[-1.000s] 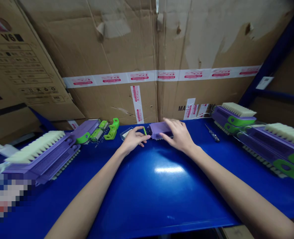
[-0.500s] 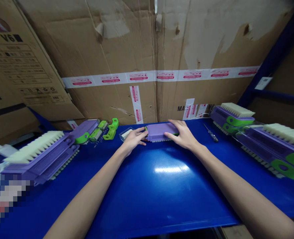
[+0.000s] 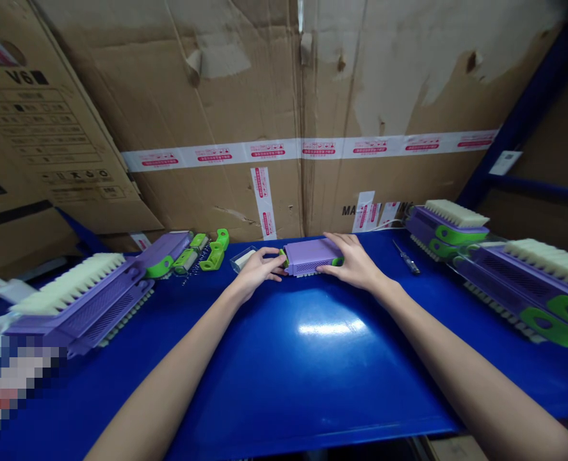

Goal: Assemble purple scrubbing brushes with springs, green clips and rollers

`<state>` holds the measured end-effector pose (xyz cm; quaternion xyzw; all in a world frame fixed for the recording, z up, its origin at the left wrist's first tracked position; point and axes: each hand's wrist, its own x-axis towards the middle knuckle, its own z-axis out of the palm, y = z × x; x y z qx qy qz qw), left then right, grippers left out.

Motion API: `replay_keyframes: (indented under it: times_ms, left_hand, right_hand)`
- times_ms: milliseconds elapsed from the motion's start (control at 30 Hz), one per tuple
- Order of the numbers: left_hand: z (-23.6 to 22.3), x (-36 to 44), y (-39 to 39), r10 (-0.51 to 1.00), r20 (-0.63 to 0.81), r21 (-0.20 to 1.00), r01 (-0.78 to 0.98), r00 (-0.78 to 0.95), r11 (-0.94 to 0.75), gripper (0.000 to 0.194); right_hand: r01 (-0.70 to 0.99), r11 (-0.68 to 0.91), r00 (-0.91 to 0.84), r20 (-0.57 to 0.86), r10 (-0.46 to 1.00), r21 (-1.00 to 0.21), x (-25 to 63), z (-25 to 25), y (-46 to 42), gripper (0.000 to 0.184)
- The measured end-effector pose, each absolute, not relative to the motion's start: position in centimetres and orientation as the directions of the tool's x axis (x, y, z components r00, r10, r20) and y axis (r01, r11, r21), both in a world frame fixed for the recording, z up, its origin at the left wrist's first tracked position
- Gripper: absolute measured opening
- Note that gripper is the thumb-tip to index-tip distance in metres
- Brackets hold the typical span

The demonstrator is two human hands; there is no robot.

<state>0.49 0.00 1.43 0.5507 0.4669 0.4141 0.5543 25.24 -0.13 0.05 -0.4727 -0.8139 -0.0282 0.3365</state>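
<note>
A purple plastic casing (image 3: pixel 312 254) lies in front of me at the back of the blue table (image 3: pixel 274 371), with a row of pale teeth along its lower edge. My left hand (image 3: pixel 259 267) pinches the small green end piece (image 3: pixel 284 257) at the casing's left end. Round the right end curls my right hand (image 3: pixel 353 261), thumb on the near side and fingers over the top; a bit of green shows by the thumb. Just behind my left hand is a small clear tray (image 3: pixel 243 257) with something pale in it.
Purple units with pale ribbed pads (image 3: pixel 67 282) stand at left, and similar stacked units (image 3: pixel 524 282) at right. Green brackets (image 3: pixel 212 256) and loose screws (image 3: pixel 194 266) lie back left. A screwdriver (image 3: pixel 407 258) rests right of my hand. Cardboard (image 3: pixel 216 96) walls the back.
My right thumb and fingers have shifted slightly on the casing's right end, showing more green there. The casing has turned or settled a little; my left hand stays at its left end.
</note>
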Motion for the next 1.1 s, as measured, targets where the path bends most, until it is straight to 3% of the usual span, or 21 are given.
replay_keyframes:
  times_ms: [167,400,1100]
  left_hand:
    - [1.28,1.05,-0.21,0.99,-0.061,0.997,0.061,0.13,0.053,0.037]
    - [1.89,1.08,-0.4,0.976,-0.093,0.993,0.089,0.195,0.077,0.023]
    - [1.37,1.3,-0.22,0.985,-0.04,0.994,0.104,0.167,0.022,0.019]
  right_hand:
    - [0.776,0.566,-0.329,0.589,0.738,-0.276,25.06,-0.01,-0.13,0.079]
    - [0.787,0.551,-0.309,0.595,0.742,-0.279,25.29,-0.12,-0.04,0.075]
    - [0.788,0.546,-0.3,0.596,0.745,-0.286,24.98,-0.16,-0.1,0.073]
